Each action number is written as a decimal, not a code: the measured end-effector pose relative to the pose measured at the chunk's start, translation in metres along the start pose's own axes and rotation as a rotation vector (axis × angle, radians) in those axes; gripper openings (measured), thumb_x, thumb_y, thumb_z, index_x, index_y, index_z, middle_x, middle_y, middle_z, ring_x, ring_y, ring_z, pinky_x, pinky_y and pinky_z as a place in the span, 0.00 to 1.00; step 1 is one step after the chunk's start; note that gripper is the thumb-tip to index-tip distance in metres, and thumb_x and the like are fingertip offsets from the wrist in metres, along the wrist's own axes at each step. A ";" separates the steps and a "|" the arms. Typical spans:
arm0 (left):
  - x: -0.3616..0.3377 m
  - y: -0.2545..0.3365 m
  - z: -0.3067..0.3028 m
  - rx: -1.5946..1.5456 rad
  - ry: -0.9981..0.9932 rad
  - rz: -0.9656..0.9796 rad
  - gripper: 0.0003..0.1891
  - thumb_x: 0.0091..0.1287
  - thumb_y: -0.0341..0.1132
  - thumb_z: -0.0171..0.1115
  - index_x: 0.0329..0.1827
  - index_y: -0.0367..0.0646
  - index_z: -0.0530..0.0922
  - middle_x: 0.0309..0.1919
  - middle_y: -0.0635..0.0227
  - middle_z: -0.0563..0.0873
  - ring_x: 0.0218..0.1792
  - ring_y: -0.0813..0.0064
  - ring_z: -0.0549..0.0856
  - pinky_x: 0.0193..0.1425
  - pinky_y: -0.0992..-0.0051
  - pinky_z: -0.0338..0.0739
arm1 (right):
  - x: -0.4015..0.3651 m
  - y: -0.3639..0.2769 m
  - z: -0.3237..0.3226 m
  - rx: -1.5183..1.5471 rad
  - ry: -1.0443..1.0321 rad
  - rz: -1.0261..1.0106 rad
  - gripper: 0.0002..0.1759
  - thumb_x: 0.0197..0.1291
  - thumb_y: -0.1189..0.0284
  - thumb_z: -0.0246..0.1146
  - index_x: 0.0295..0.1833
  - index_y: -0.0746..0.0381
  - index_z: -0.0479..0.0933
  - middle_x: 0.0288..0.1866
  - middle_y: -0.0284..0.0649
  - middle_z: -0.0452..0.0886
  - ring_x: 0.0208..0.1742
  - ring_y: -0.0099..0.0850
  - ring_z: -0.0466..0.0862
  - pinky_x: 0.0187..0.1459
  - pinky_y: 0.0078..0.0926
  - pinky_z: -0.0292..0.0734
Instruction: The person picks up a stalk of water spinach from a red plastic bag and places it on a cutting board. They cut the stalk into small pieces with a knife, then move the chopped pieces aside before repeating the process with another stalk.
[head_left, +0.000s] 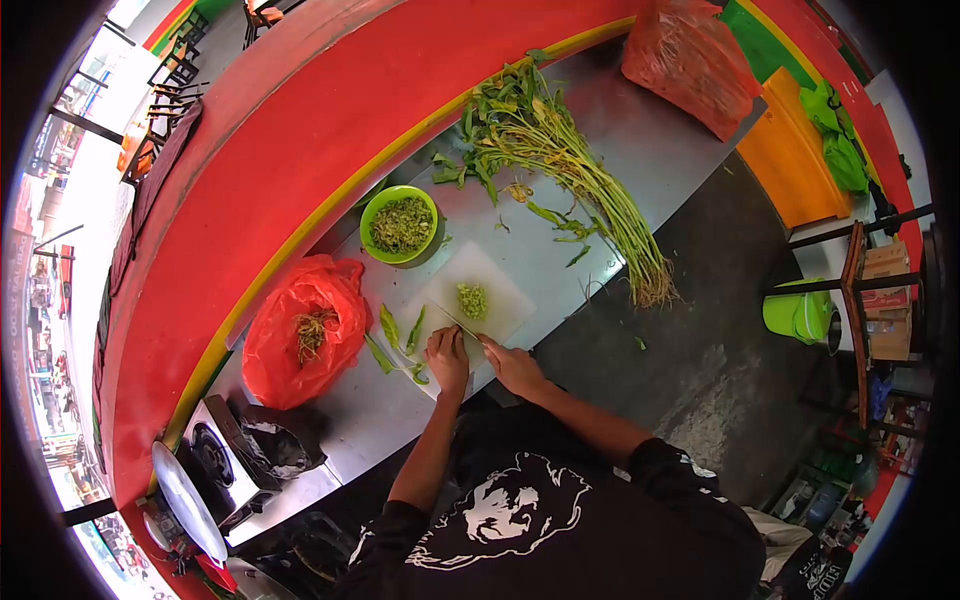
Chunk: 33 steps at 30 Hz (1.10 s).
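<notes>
My right hand [512,367] is closed on the handle of a knife [458,322], whose thin blade points up and left over a white cutting board [508,292]. Beside the blade my left hand [447,360] presses down with curled fingers on green vegetable stems, mostly hidden under it. A small heap of chopped green stems [472,301] lies on the board just past the knife. Loose green leaves [389,326] are left of my left hand. Farther back, a lime green bowl [432,248] holds more chopped greens [401,224].
A large bunch of leafy stems [590,175] lies across the metal counter [400,405], roots over its edge. An open red plastic bag [268,335] holds root ends. Another red bag [690,65] stands at the far end. A gas stove [208,452] sits lower left.
</notes>
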<state>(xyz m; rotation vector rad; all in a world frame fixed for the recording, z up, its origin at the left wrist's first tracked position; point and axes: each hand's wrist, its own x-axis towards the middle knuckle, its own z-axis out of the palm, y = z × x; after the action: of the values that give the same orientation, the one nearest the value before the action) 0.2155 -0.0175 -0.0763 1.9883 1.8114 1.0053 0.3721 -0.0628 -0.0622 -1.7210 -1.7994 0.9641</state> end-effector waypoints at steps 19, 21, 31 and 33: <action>-0.007 -0.003 0.005 -0.016 -0.034 -0.101 0.09 0.68 0.31 0.67 0.49 0.46 0.88 0.44 0.67 0.88 0.47 0.62 0.85 0.51 0.61 0.72 | 0.006 -0.005 0.000 0.059 -0.038 0.006 0.22 0.79 0.58 0.52 0.73 0.50 0.70 0.26 0.57 0.83 0.29 0.60 0.84 0.32 0.61 0.77; -0.014 0.001 0.006 -0.014 -0.032 -0.104 0.09 0.68 0.31 0.66 0.50 0.46 0.88 0.44 0.67 0.87 0.48 0.62 0.85 0.52 0.60 0.72 | 0.003 -0.006 -0.002 0.006 -0.059 0.025 0.23 0.79 0.59 0.53 0.74 0.50 0.70 0.25 0.56 0.82 0.28 0.59 0.84 0.30 0.60 0.77; -0.013 0.001 0.004 0.016 -0.010 -0.117 0.09 0.68 0.32 0.68 0.49 0.46 0.88 0.45 0.67 0.88 0.50 0.62 0.85 0.56 0.61 0.71 | 0.001 -0.007 0.001 0.039 -0.052 0.064 0.22 0.80 0.56 0.51 0.72 0.49 0.70 0.27 0.58 0.83 0.31 0.61 0.85 0.34 0.62 0.78; -0.012 0.005 0.002 0.025 -0.020 -0.126 0.09 0.68 0.31 0.68 0.50 0.47 0.89 0.44 0.68 0.87 0.49 0.63 0.85 0.56 0.61 0.70 | 0.006 -0.006 0.003 -0.024 -0.025 0.040 0.22 0.79 0.57 0.53 0.73 0.48 0.71 0.25 0.57 0.82 0.28 0.59 0.84 0.30 0.59 0.78</action>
<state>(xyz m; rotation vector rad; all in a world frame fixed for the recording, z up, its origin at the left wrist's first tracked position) 0.2209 -0.0288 -0.0782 1.8647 1.9200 0.9266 0.3649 -0.0569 -0.0608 -1.7735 -1.8058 0.9888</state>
